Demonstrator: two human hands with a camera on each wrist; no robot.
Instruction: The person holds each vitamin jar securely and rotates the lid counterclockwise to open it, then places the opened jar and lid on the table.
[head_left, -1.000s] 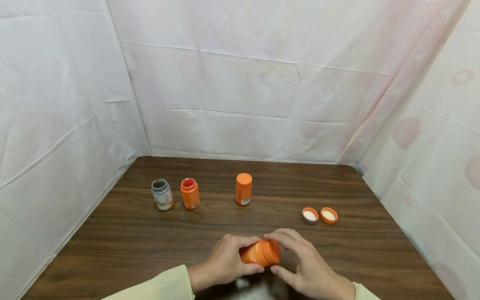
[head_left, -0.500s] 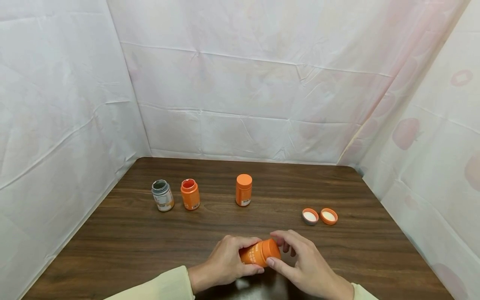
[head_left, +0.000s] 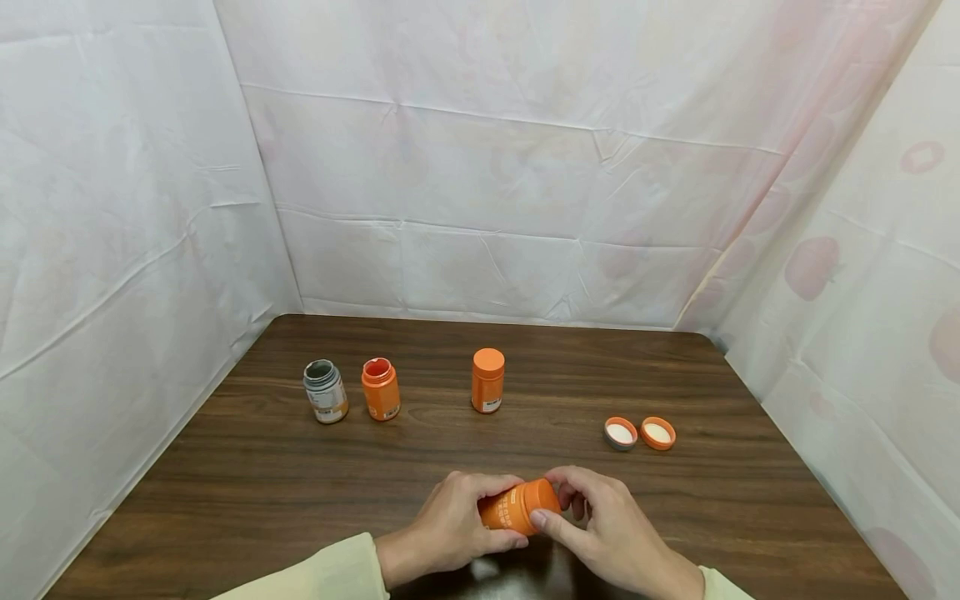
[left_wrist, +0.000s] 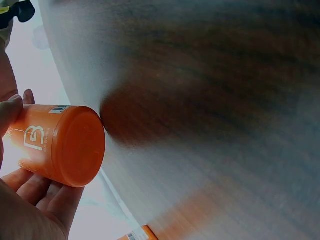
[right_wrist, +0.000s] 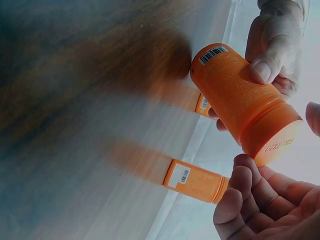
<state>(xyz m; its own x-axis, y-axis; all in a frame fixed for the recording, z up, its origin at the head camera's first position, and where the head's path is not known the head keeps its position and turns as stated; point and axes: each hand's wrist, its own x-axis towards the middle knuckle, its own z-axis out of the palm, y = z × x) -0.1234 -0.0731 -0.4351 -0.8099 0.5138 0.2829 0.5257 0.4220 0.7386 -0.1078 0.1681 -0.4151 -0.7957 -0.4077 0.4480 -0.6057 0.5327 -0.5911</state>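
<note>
My left hand grips an orange bottle round its body, thumb on the near side. The bottle leans to the right, its orange screw cap towards my right hand. Thumb and curled fingers of that hand sit on both sides of the cap. Printed characters mark the cap's top in the right wrist view, where curled fingertips meet its lower edge. In the left wrist view the bottle's round base points out over the dark wooden table.
Behind the hands stands a capped orange bottle. To its left are an uncapped orange bottle and an uncapped grey bottle. Two loose caps, one grey and one orange, lie inside-up at the right. White sheeting hangs round the table.
My right fingers, spread round the cap a second ago, have curled in, and the thumb has come onto its near edge. My left hand and the standing bottles stay in place.
</note>
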